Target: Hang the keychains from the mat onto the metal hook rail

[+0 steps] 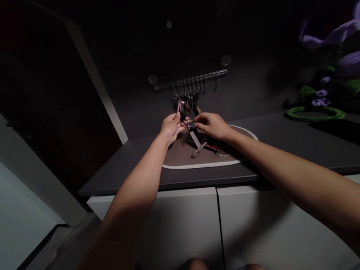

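Observation:
My left hand (pixel 172 127) is closed in a pinch on a small key with a pink tag (pixel 180 108), held just above an oval grey mat (pixel 184 159). My right hand (pixel 212 126) meets it from the right, its fingers pinched on the same key bunch at the ring (pixel 189 126). Under the hands, several loose keys and a strap (pixel 200 146) lie on the mat. Behind them, a rail of hooks (pixel 190 79) on the dark wall carries several hanging keys (pixel 188 99).
The mat lies on a dark countertop (pixel 129 162) over white cabinet doors (pixel 182 231). Purple artificial flowers with a green coiled stem (pixel 314 113) stand at the right. A white door frame (pixel 99 84) rises at the left. The scene is dim.

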Available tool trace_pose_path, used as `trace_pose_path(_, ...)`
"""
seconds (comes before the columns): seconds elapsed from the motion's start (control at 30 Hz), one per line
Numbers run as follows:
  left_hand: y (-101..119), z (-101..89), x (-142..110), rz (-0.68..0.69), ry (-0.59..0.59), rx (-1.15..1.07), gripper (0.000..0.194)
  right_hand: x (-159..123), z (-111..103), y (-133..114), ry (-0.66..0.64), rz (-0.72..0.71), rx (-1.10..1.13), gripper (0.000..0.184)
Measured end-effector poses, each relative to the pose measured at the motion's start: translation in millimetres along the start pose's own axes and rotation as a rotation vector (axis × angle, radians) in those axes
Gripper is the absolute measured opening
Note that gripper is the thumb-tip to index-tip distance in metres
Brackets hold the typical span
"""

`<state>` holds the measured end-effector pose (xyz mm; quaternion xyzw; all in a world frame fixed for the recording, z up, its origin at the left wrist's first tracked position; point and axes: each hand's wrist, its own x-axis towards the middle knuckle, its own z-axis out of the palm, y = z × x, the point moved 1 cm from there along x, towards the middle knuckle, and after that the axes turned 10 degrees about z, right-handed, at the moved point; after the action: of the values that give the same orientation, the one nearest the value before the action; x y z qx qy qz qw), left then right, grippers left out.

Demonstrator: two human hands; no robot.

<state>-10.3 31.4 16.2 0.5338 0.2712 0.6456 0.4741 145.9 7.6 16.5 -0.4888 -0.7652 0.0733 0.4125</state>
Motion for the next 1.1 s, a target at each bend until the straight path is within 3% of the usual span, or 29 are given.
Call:
trace_pose_path(0.33, -1, 2.6, 1, -0.029, -0.016, -0.116, 0.012, -1, 9, 3, 0.017, -0.171, -0.008, 0.022)
trace_pose_path(0.67, 3, 5.7, -2, -0.075, 0.018, -0.208, 0.012, -3, 3, 0, 0.073, -0.187, 0.006, 0.016)
trace_pose_path(0.97, 0, 6.5, -3, -0.1, 0.029, -0.259, 0.013, 3, -2, 4, 0.127, -0.102, 0.281, 0.018)
trace_pose_path(1.1, -3, 7.6, -7, -0.162, -0.017, -0.225, 0.014, 6, -3, 7, 0.167, 0.014, 0.488, 0.022)
